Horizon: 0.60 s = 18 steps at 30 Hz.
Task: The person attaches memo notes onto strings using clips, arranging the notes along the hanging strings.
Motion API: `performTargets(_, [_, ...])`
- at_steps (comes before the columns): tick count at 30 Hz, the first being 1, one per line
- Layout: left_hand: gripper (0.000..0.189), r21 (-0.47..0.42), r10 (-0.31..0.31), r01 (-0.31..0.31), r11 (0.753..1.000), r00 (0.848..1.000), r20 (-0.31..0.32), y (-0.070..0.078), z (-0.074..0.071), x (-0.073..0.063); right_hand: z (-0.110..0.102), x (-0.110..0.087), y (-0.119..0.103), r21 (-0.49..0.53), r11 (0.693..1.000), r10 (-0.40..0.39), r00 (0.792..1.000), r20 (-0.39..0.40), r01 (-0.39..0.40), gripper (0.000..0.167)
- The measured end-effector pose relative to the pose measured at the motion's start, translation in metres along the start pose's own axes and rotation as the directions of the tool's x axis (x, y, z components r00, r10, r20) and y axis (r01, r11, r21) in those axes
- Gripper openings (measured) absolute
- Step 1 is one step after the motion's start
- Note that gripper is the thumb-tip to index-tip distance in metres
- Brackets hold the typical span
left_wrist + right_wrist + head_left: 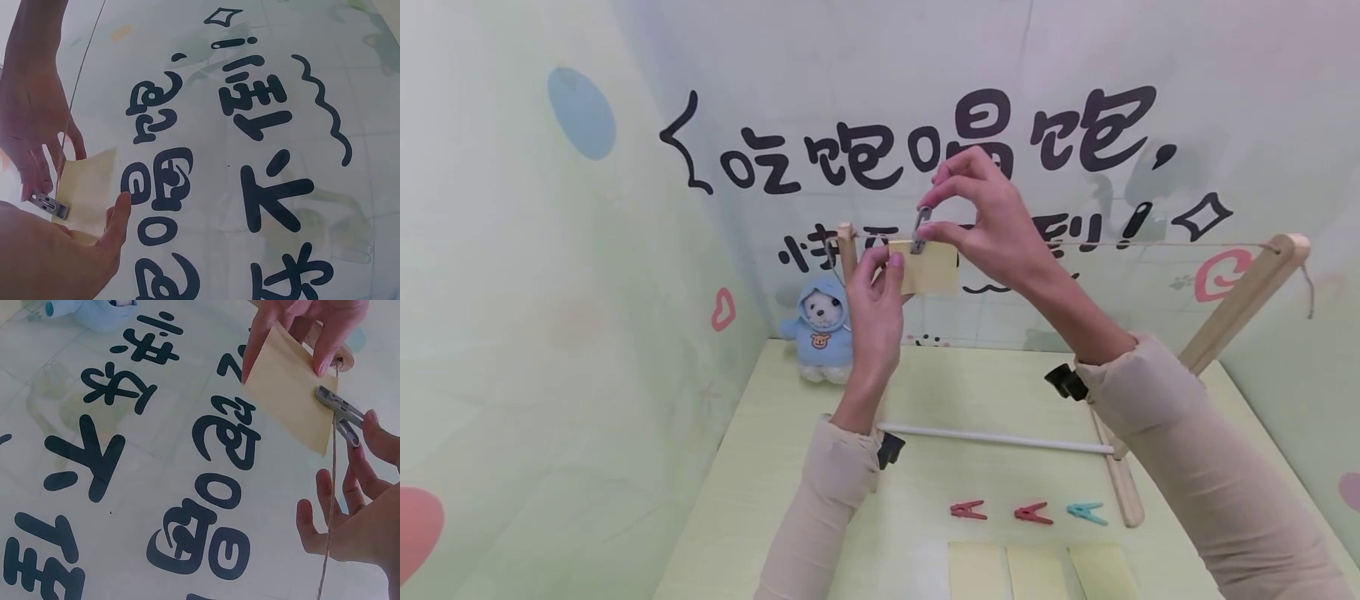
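Observation:
My left hand (877, 312) pinches a pale yellow paper slip (936, 272) at its left side, up at the twine (1157, 243). Between thumb and fingertips, my right hand (996, 221) holds a grey clothespin (922, 228) from above. In the right wrist view the jaws of the clothespin (331, 400) overlap the edge of the paper (294, 390) beside the twine (333, 487). The left wrist view has the clothespin (50, 204) at the same edge. Whether it clamps both paper and twine, I cannot tell.
Wooden posts (1243, 308) carry the twine, with a white rod (1000, 438) lower between them. Two red clothespins (968, 510) and a blue one (1086, 512) lie on the table (760, 508), above three yellow slips (976, 571). A plush toy (823, 333) sits at back left.

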<state>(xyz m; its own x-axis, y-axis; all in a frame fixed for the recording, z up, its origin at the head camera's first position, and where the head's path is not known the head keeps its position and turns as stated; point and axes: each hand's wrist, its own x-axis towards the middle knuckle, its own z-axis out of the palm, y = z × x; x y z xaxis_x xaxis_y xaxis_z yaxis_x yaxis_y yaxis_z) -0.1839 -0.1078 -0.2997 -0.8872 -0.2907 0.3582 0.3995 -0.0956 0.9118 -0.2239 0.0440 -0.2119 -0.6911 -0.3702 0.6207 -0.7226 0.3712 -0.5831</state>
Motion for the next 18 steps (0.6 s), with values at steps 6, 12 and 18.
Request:
performTargets(6, [0.021,0.027,0.003,-0.002,1.0,1.0,-0.021,-0.002,0.001,0.001,-0.002,-0.002,-0.003,-0.037,0.999,0.023,0.999,0.043,-0.022,0.027])
performTargets(12, [0.024,0.043,0.002,-0.001,0.999,1.0,-0.022,-0.002,0.003,0.0,-0.007,-0.004,0.001,-0.052,0.999,0.012,0.996,0.092,-0.007,0.035])
performTargets(18, [0.025,0.05,-0.014,0.015,0.999,0.999,-0.033,-0.005,0.003,-0.001,-0.017,-0.016,0.002,-0.059,0.998,0.004,0.995,0.096,0.002,0.046])
